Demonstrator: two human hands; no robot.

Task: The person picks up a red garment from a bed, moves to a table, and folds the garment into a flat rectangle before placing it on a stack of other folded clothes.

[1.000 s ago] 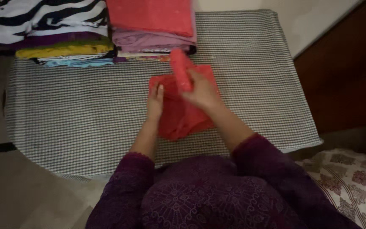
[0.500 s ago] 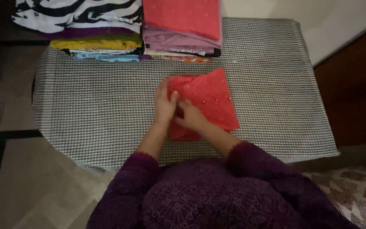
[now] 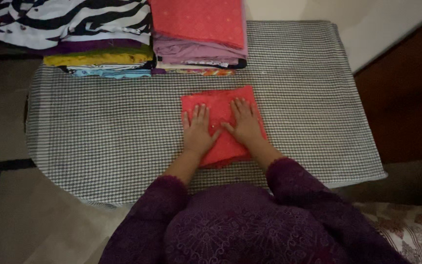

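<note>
A folded red cloth [image 3: 219,99] with small pale dots lies flat on the checked black-and-white table cover [image 3: 103,132], in the middle of the table. My left hand [image 3: 197,132] rests palm down on the cloth's left half, fingers spread. My right hand [image 3: 243,122] presses flat on its right half, fingers apart too. Neither hand grips anything. Purple sleeves cover both my arms.
Two stacks of folded clothes stand at the table's far edge: a zebra-striped pile [image 3: 74,29] at the left and a pile topped with red cloth [image 3: 198,22] beside it. A dark wooden panel [image 3: 406,93] stands at the right. A patterned floor mat [image 3: 416,230] lies at the lower right.
One second ago my right hand held a flap of the red cloth lifted. The flap has been folded down, and both hands now lie flat on the folded cloth.
</note>
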